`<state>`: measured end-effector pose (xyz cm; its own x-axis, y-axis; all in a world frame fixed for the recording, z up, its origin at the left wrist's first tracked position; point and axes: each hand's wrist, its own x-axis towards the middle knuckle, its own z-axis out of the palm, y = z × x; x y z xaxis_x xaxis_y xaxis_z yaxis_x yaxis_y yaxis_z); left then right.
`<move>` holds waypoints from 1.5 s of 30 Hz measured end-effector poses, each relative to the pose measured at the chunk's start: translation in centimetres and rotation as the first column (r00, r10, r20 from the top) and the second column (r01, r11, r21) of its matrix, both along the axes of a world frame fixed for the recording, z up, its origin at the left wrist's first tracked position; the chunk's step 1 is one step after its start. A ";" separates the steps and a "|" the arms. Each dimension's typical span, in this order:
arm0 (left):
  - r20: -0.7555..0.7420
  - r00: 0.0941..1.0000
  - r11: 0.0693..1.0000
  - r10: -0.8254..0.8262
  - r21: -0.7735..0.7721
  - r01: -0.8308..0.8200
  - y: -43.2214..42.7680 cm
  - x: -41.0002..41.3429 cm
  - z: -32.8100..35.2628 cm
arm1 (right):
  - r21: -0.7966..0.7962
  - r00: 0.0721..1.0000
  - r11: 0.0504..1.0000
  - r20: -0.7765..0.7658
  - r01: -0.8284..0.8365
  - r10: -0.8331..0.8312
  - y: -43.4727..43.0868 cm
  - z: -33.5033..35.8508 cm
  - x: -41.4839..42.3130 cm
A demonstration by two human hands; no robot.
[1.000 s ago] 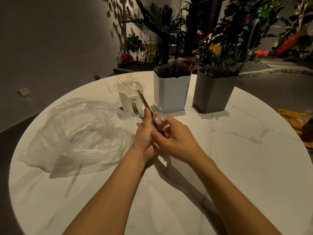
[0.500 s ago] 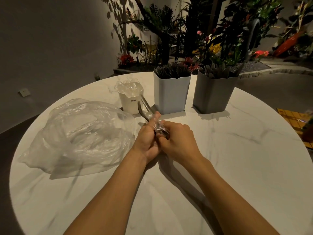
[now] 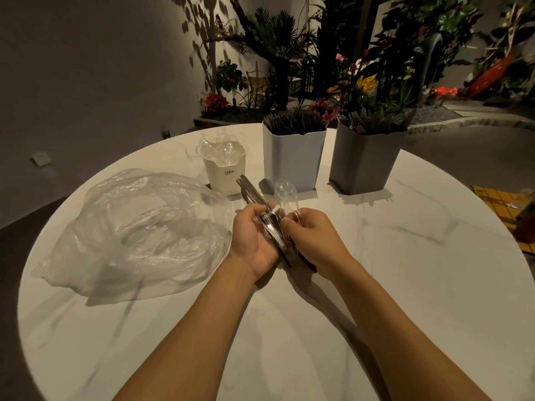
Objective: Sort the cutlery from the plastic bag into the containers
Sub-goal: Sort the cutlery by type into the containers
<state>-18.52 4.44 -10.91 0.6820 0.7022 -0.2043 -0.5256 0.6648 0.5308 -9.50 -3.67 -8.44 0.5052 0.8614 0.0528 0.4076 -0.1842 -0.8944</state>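
A bundle of metal cutlery [image 3: 252, 193] lies across the palm of the left hand [image 3: 251, 237], whose fingers curl up round it. The dark handles stick out past the fingertips toward the containers, tilted up and to the left. Just beside it on the right, the clear plastic spoons [image 3: 285, 190] stand up out of the right hand [image 3: 314, 240], bowls uppermost. The right thumb and fingers pinch them low on the handles. How many spoons are in that pinch I cannot tell. The two hands touch, held just above the middle of the worktop [image 3: 405, 285], a round white marbled top.

Three containers stand in a row behind the hands. The small cream container [image 3: 227, 176], on the left and printed "CRBW", holds clear plastic pieces. The pale blue container [image 3: 293, 160] in the middle is packed with dark handles, and the grey container [image 3: 363, 163] on the right holds dark cutlery as well — what kind is too dim to make out.

The plastic bag [image 3: 139, 227] lies crumpled on the left of the worktop, near the left hand but apart from it. Beyond the worktop's far edge stands a bank of plants and flowers [image 3: 362, 68] against a grey wall.
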 end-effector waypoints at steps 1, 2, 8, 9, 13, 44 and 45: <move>-0.007 1.000 1.000 0.005 -0.003 -0.005 0.1 0.0 0.0 | 0.002 1.000 1.000 -0.023 -0.009 0.009 0.0 -0.1 0.0; -0.006 1.000 1.000 0.009 -0.006 -0.009 0.0 0.1 0.0 | 0.003 0.999 1.000 -0.045 -0.017 0.018 0.1 -0.2 0.1; -0.095 0.995 1.000 0.023 -0.012 -0.024 0.6 0.5 -0.8 | 0.031 0.979 0.996 -0.183 -0.083 0.087 0.0 -0.2 0.6; -0.102 0.994 0.999 0.037 -0.008 -0.038 0.6 0.6 -0.8 | 0.042 0.973 0.994 -0.204 -0.098 0.105 0.0 -0.2 0.6; -0.137 0.986 0.995 0.096 0.021 -0.094 0.2 0.8 -0.8 | 0.012 0.996 0.997 -0.041 -0.079 0.080 0.2 -0.4 0.1; -0.188 0.980 0.998 0.059 0.018 -0.057 0.1 0.6 -0.3 | 0.042 0.910 0.998 -0.413 0.048 -0.026 0.0 0.9 0.4; -0.197 0.980 0.999 0.038 0.013 -0.036 0.0 0.6 -0.3 | 0.049 0.918 0.997 -0.394 0.067 -0.043 0.0 0.8 0.6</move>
<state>-17.94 4.48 -11.23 0.6024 0.7287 -0.3257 -0.4344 0.6416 0.6322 -8.94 -3.64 -7.59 0.5424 0.8330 -0.1089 0.0122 -0.1374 -0.9904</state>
